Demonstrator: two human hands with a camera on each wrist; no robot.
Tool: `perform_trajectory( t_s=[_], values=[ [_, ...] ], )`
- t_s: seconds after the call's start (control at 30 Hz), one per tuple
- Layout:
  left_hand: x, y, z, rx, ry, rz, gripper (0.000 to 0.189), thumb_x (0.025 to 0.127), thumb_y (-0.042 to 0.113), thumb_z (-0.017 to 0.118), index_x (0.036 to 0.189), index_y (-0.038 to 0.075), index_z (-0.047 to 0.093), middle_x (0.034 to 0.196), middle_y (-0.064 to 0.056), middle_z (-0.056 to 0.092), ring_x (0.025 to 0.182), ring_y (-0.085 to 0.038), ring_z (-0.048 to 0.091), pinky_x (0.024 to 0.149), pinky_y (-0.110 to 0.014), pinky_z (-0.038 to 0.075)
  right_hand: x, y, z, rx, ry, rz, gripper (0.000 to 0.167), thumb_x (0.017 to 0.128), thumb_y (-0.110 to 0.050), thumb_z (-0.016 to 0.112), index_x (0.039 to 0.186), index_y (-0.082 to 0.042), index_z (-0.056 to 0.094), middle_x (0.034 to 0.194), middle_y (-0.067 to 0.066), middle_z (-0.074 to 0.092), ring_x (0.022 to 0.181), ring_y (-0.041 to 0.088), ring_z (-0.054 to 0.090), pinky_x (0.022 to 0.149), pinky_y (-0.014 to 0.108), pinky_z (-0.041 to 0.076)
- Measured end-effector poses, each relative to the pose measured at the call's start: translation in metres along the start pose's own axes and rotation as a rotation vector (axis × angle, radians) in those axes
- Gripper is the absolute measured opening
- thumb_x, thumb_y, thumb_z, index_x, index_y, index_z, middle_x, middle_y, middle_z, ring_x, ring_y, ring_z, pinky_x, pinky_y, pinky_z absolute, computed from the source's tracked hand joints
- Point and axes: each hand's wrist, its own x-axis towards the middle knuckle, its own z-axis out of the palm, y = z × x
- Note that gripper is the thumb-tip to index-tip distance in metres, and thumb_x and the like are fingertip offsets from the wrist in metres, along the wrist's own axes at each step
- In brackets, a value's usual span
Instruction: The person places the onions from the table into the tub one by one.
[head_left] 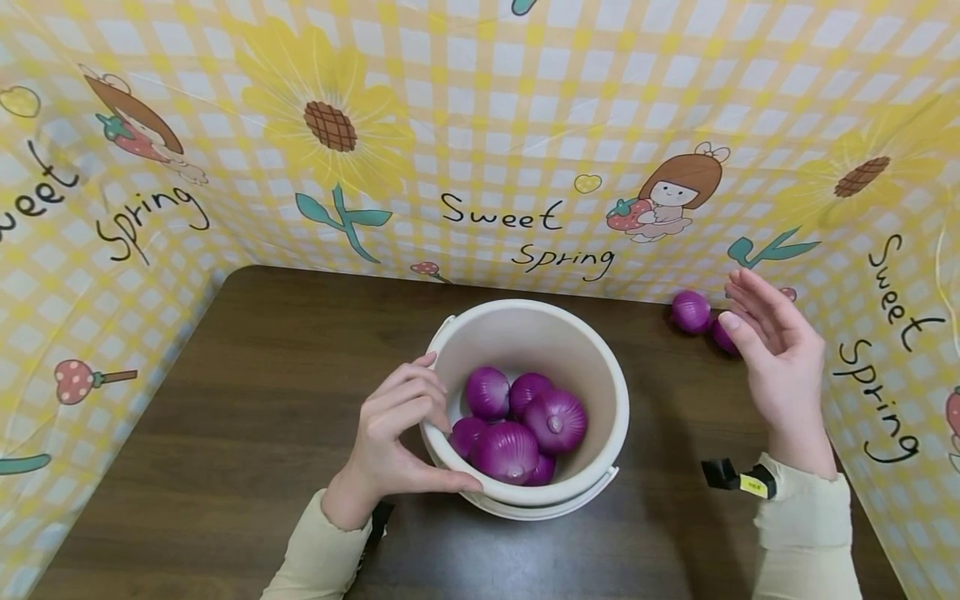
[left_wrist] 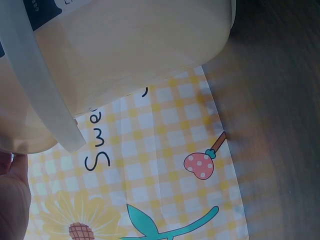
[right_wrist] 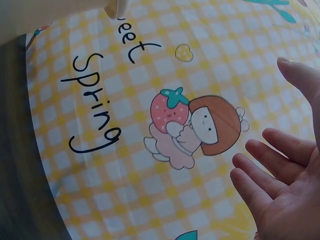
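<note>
In the head view a white bucket [head_left: 617,392] stands on the brown table, with several purple onions [head_left: 555,421] in its bottom. My left hand [head_left: 397,429] holds the bucket's left rim, fingers bent at the edge and thumb along the near side. Only part of that hand [left_wrist: 12,200] shows at the left of the left wrist view, beside the bucket wall [left_wrist: 135,45]. To the right, my empty right hand [head_left: 787,358] hovers with its fingers extended. Close to it lie two more onions, one whole in view [head_left: 690,312] and one partly hidden [head_left: 723,336] behind the hand.
A yellow checked cloth [head_left: 480,150] printed with flowers and lettering rises behind the table [head_left: 225,417] and along both sides. The bucket's handle [head_left: 555,507] hangs down at its near side. The two loose onions lie near the back right edge.
</note>
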Motion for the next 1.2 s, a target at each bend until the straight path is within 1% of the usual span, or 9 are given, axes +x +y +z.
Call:
perform_trajectory(
  t_s=[0.23,0.37,0.53,0.67,0.8,0.93,1.03,1.13,1.2],
  values=[
    [0.000,0.000,0.000,-0.003,0.000,0.004,0.057,0.069,0.056,0.091,0.070,0.009,0.059,0.071,-0.001,0.058,0.078,-0.027,0.057,0.102,-0.056,0.047,0.006,0.006,-0.007,-0.039,0.087,0.120,0.040,0.096,0.003,0.067,0.136,0.002,0.062,0.135,0.013,0.063,0.124,0.019,0.060,0.097,0.019,0.049],
    [0.001,0.000,0.000,-0.009,-0.001,0.005,0.057,0.068,0.056,0.092,0.070,0.009,0.059,0.071,-0.002,0.058,0.078,-0.027,0.057,0.102,-0.057,0.047,0.011,0.013,-0.013,-0.044,0.117,0.171,0.041,0.095,-0.001,0.070,0.136,0.000,0.062,0.134,0.010,0.064,0.122,0.017,0.061,0.098,0.018,0.048],
    [0.001,0.001,0.001,-0.013,-0.001,0.004,0.057,0.068,0.056,0.092,0.070,0.009,0.059,0.071,-0.002,0.058,0.078,-0.027,0.057,0.102,-0.057,0.047,0.018,0.025,-0.023,-0.062,0.139,0.224,0.044,0.096,-0.006,0.071,0.138,-0.001,0.061,0.133,0.007,0.065,0.122,0.015,0.060,0.099,0.017,0.046],
    [0.002,0.001,0.001,-0.011,-0.003,0.003,0.057,0.068,0.056,0.092,0.070,0.009,0.059,0.071,-0.002,0.058,0.078,-0.027,0.057,0.102,-0.057,0.047,0.024,0.034,-0.031,-0.087,0.163,0.266,0.044,0.096,-0.011,0.072,0.138,-0.004,0.062,0.134,0.006,0.064,0.122,0.013,0.059,0.097,0.014,0.046],
    [0.002,0.001,0.001,-0.011,-0.004,0.000,0.057,0.068,0.056,0.092,0.070,0.009,0.059,0.071,-0.001,0.058,0.078,-0.027,0.057,0.102,-0.057,0.047,0.030,0.043,-0.037,-0.093,0.182,0.297,0.045,0.096,-0.014,0.073,0.138,-0.004,0.062,0.132,0.005,0.065,0.114,0.011,0.062,0.092,0.013,0.049],
    [0.001,0.001,0.001,-0.009,-0.002,-0.002,0.057,0.068,0.056,0.092,0.070,0.009,0.059,0.071,-0.001,0.058,0.077,-0.027,0.057,0.102,-0.057,0.047,0.034,0.053,-0.045,-0.107,0.181,0.351,0.051,0.095,-0.019,0.075,0.141,-0.004,0.059,0.130,0.003,0.064,0.107,0.008,0.065,0.090,0.012,0.049],
    [0.001,0.001,0.001,-0.007,0.001,-0.001,0.057,0.068,0.056,0.091,0.070,0.009,0.059,0.071,-0.002,0.058,0.077,-0.027,0.057,0.102,-0.057,0.047,0.037,0.061,-0.052,-0.121,0.173,0.408,0.058,0.095,-0.023,0.076,0.145,-0.004,0.055,0.135,0.003,0.061,0.105,0.005,0.065,0.092,0.012,0.049],
    [0.001,0.001,0.001,-0.006,0.004,0.001,0.057,0.068,0.056,0.091,0.070,0.009,0.059,0.071,-0.002,0.058,0.078,-0.027,0.057,0.102,-0.057,0.047,0.041,0.071,-0.058,-0.144,0.177,0.465,0.063,0.094,-0.025,0.077,0.148,-0.005,0.051,0.140,0.003,0.059,0.110,0.005,0.062,0.094,0.012,0.047],
    [0.001,0.000,0.000,-0.005,0.006,0.002,0.057,0.068,0.056,0.091,0.070,0.009,0.059,0.071,-0.002,0.058,0.078,-0.027,0.057,0.102,-0.056,0.047,0.043,0.077,-0.061,-0.173,0.182,0.502,0.066,0.093,-0.026,0.078,0.149,-0.006,0.050,0.144,0.003,0.056,0.120,0.007,0.058,0.096,0.011,0.044]
  ],
)
